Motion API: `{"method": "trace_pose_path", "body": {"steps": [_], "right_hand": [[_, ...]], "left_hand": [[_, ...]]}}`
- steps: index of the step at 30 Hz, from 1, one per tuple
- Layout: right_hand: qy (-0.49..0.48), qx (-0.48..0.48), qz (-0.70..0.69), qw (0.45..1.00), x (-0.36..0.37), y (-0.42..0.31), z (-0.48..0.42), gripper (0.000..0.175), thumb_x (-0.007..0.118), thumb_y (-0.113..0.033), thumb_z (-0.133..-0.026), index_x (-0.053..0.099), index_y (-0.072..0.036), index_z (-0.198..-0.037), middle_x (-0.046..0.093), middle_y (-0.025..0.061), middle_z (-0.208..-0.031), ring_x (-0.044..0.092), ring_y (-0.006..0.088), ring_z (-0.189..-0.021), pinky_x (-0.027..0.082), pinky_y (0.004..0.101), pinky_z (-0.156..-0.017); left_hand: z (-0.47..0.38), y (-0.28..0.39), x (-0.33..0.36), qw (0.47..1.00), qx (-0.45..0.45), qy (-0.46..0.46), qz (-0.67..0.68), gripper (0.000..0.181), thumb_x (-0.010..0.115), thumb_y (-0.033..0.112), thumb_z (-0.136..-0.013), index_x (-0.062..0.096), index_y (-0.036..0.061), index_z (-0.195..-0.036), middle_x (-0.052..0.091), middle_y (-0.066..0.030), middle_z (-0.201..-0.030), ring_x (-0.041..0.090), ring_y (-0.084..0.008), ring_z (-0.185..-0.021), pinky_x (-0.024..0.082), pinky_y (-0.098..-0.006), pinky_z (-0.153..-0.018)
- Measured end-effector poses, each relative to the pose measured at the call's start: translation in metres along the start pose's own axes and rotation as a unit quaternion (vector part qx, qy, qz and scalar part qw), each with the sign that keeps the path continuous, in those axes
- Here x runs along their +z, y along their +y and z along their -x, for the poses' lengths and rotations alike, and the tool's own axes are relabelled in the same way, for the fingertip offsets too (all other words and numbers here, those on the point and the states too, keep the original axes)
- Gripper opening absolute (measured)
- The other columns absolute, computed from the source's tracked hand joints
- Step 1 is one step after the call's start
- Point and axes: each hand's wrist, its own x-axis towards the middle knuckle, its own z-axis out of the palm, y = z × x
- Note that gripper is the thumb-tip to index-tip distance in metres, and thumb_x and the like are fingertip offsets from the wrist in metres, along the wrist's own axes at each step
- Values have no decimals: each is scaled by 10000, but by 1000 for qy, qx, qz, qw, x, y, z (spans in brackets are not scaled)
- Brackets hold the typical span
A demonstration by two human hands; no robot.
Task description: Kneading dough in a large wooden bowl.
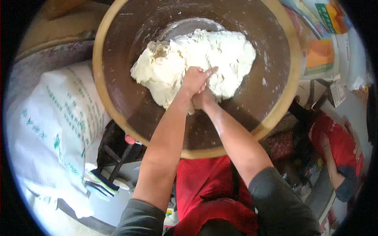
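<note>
A big mass of pale dough (218, 56) lies in a deep, brown-walled round tub (121, 73) with a thick tan rim. Its surface is rough and torn, with a yellowish, wetter lump at the left. My left hand (196, 79) and my right hand (203, 98) meet at the near side of the dough, the left lying partly over the right. Both touch the dough. The fingers of my right hand are mostly hidden, and overlap hides how my left fingers are closed. Whitish residue marks my right forearm.
To the left stands a white woven sack (59, 118) with green printing. Several printed plastic packages (320, 56) lie beyond the rim at upper right. Another person in a red top (336, 141) is at the far right. A red round object (130, 139) shows beside the rim at lower left.
</note>
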Motion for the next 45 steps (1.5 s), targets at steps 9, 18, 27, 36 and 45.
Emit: {"method": "trace_pose_path", "body": {"steps": [9, 18, 27, 36, 45], "right_hand": [[16, -92, 114, 989, 14, -53, 87, 210, 572, -161, -866, 700, 3, -839, 694, 242, -873, 685, 373, -846, 540, 462, -803], [108, 109, 35, 988, 49, -66, 17, 270, 591, -227, -869, 697, 12, -936, 692, 236, -994, 666, 404, -974, 520, 493, -879], [-42, 225, 48, 972, 51, -79, -26, 357, 515, -287, -928, 716, -48, -1101, 668, 199, -1204, 628, 374, -1145, 487, 468, -970], [-94, 45, 128, 986, 49, -67, -41, 407, 572, -328, -881, 706, 32, -1018, 677, 280, -1073, 679, 415, -983, 535, 473, -856], [167, -24, 85, 982, -31, -102, 19, 196, 592, -150, -835, 674, 27, -849, 666, 261, -879, 659, 426, -849, 516, 504, -756]], "left_hand": [[55, 29, -108, 987, 62, 98, -110, 437, 733, 407, -876, 711, -22, -796, 553, -84, -539, 524, -163, -449, 445, -352, -464], [21, 6, -76, 995, 27, 91, -26, 557, 791, 459, -816, 622, -32, -616, 522, -53, -512, 460, -152, -432, 402, -370, -459], [-7, 28, -88, 998, -10, 61, -17, 623, 827, 481, -768, 537, -12, -520, 492, -51, -470, 450, -142, -433, 393, -372, -462], [-17, 30, -91, 993, 65, 93, -20, 569, 795, 503, -806, 542, 59, -555, 518, -36, -483, 472, -116, -406, 390, -307, -411], [25, 31, -147, 993, -11, 109, -38, 642, 675, 593, -856, 597, 13, -590, 540, -74, -500, 502, -151, -407, 401, -337, -413]]}}
